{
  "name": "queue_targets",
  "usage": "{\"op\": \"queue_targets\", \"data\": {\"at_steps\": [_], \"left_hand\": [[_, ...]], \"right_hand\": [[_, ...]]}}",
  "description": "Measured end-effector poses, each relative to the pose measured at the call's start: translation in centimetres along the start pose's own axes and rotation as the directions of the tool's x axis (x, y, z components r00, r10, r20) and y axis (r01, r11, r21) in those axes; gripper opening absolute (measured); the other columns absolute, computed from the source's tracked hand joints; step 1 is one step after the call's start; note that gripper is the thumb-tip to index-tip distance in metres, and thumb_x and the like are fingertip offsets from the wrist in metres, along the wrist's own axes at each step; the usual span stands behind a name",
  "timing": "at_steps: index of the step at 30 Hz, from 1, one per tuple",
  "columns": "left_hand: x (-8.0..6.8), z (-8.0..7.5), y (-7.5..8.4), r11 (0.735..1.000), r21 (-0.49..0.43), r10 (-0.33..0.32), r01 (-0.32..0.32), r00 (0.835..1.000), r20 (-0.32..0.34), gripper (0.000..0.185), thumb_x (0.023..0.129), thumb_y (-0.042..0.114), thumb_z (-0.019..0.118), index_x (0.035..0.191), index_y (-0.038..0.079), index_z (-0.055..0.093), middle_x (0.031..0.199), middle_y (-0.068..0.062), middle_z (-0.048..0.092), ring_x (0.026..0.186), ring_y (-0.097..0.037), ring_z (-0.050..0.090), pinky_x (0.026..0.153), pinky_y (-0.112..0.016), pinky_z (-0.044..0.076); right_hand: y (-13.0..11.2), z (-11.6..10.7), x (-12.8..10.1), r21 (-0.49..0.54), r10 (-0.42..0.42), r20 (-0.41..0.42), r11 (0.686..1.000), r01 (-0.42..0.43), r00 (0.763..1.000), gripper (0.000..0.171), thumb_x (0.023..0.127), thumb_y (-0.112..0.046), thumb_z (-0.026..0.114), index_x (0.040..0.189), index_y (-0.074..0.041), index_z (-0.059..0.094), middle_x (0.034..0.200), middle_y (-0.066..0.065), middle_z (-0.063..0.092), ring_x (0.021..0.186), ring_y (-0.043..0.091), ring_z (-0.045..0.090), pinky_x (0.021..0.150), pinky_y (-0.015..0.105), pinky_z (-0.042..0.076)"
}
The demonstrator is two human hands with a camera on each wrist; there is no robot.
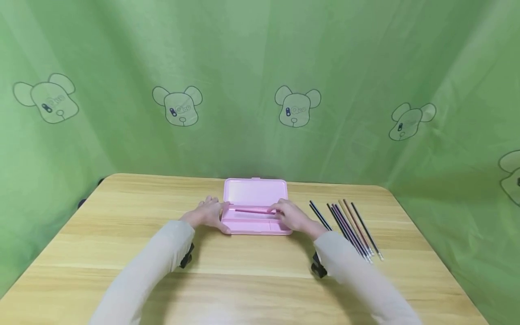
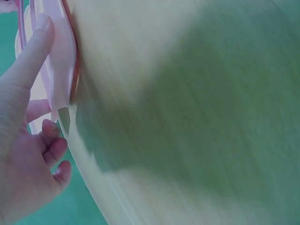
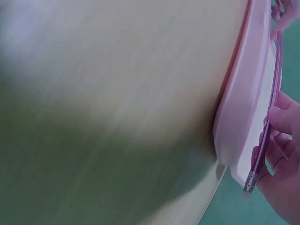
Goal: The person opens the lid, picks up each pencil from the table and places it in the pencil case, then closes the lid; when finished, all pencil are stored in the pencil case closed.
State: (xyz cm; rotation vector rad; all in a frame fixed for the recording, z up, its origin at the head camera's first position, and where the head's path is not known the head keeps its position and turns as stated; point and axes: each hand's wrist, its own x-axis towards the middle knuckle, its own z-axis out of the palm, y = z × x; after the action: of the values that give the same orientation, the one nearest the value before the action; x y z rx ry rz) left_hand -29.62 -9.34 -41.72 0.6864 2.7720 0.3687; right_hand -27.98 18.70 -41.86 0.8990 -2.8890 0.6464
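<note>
A pink pencil case (image 1: 257,233) lies opened on the table with its lid (image 1: 256,192) tipped up at the back. My left hand (image 1: 209,213) grips its left end, the thumb (image 2: 35,51) along the front wall and the fingers round the end. Over the case's right part, my right hand (image 1: 293,215) pinches a dark red pencil (image 3: 271,108) between thumb and fingers. The pencil lies lengthwise across the back compartment, its eraser end (image 3: 250,183) towards the right. A small divider shows in the front compartment.
Several dark, purple and brown pencils (image 1: 352,223) lie loosely side by side on the wooden table (image 1: 243,289), right of the case, partly behind my right sleeve (image 1: 357,271). A green curtain (image 1: 243,149) with printed bear heads hangs behind the table and on both sides.
</note>
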Motion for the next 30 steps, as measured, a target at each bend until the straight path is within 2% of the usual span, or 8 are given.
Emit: {"op": "queue_targets", "data": {"at_steps": [6,9,13,15,20,24,27,30], "left_hand": [[0.0,-0.4,0.1,1.0,0.0,0.003,-0.003,1.0,0.027,0.098,0.062,0.05,0.08,0.141,0.008,0.039,0.122,-0.02,0.058,0.125,-0.044,0.041,0.106,-0.059,0.032],[-0.1,-0.5,0.1,1.0,-0.017,0.012,-0.011,0.999,0.049,0.097,0.064,0.048,0.08,0.141,0.006,0.039,0.122,-0.02,0.059,0.125,-0.043,0.045,0.107,-0.055,0.036],[-0.2,-0.6,0.2,0.998,-0.058,0.025,-0.02,0.997,0.074,0.097,0.066,0.045,0.08,0.142,0.004,0.036,0.128,-0.021,0.056,0.118,-0.034,0.054,0.103,-0.044,0.044],[-0.2,-0.6,0.2,0.996,-0.082,0.033,-0.026,0.997,0.076,0.098,0.066,0.043,0.081,0.142,0.002,0.034,0.13,-0.023,0.055,0.119,-0.034,0.054,0.104,-0.044,0.043],[-0.3,-0.6,0.1,0.991,-0.132,0.047,-0.036,0.995,0.083,0.096,0.068,0.037,0.081,0.142,-0.001,0.033,0.128,-0.025,0.055,0.12,-0.035,0.053,0.106,-0.044,0.041],[-0.2,-0.5,0.1,0.985,-0.172,0.046,-0.028,0.994,0.102,0.098,0.069,0.035,0.08,0.143,-0.003,0.027,0.134,-0.027,0.049,0.127,-0.035,0.047,0.11,-0.044,0.036],[-0.1,-0.5,0.1,0.982,-0.189,0.045,-0.023,0.993,0.113,0.101,0.07,0.034,0.08,0.145,-0.004,0.023,0.139,-0.027,0.044,0.131,-0.036,0.042,0.113,-0.044,0.033],[-0.2,-0.4,0.1,0.98,-0.197,0.041,-0.018,0.992,0.115,0.1,0.071,0.033,0.08,0.145,-0.003,0.023,0.141,-0.027,0.041,0.132,-0.036,0.04,0.114,-0.045,0.031]], "right_hand": [[-0.8,1.0,1.0,-0.053,-0.048,0.014,0.997,0.049,0.999,0.026,0.082,0.006,0.055,0.1,-0.005,0.07,0.077,0.007,0.059,0.073,0.014,0.052,0.071,0.028,0.049],[-1.1,1.3,1.2,-0.049,-0.043,0.032,0.998,0.045,0.999,0.027,0.082,0.007,0.054,0.099,-0.005,0.071,0.079,0.007,0.061,0.074,0.015,0.053,0.072,0.029,0.049],[-1.3,1.5,1.5,-0.043,-0.063,0.047,0.997,0.065,0.997,0.028,0.082,0.007,0.051,0.099,-0.004,0.071,0.079,0.008,0.061,0.075,0.017,0.055,0.073,0.031,0.05],[-1.3,1.6,1.7,-0.045,-0.062,0.051,0.997,0.064,0.997,0.029,0.082,0.007,0.051,0.099,-0.004,0.071,0.079,0.009,0.061,0.075,0.017,0.055,0.073,0.031,0.05],[-1.7,1.6,2.0,-0.008,0.015,0.091,1.0,-0.014,0.996,0.029,0.084,0.006,0.05,0.102,-0.005,0.071,0.083,0.009,0.062,0.08,0.019,0.057,0.079,0.034,0.051],[-2.0,1.7,2.1,0.046,0.069,0.141,0.996,-0.076,0.988,0.032,0.083,0.009,0.048,0.101,-0.005,0.071,0.094,0.012,0.067,0.095,0.027,0.062,0.092,0.042,0.05],[-2.0,1.8,2.2,0.085,0.086,0.165,0.991,-0.101,0.982,0.034,0.082,0.012,0.046,0.099,-0.003,0.071,0.101,0.013,0.068,0.103,0.031,0.061,0.097,0.045,0.047],[-1.8,1.9,2.1,0.109,0.094,0.166,0.988,-0.113,0.982,0.033,0.082,0.01,0.046,0.1,-0.003,0.07,0.102,0.013,0.068,0.104,0.031,0.06,0.098,0.045,0.046]]}}
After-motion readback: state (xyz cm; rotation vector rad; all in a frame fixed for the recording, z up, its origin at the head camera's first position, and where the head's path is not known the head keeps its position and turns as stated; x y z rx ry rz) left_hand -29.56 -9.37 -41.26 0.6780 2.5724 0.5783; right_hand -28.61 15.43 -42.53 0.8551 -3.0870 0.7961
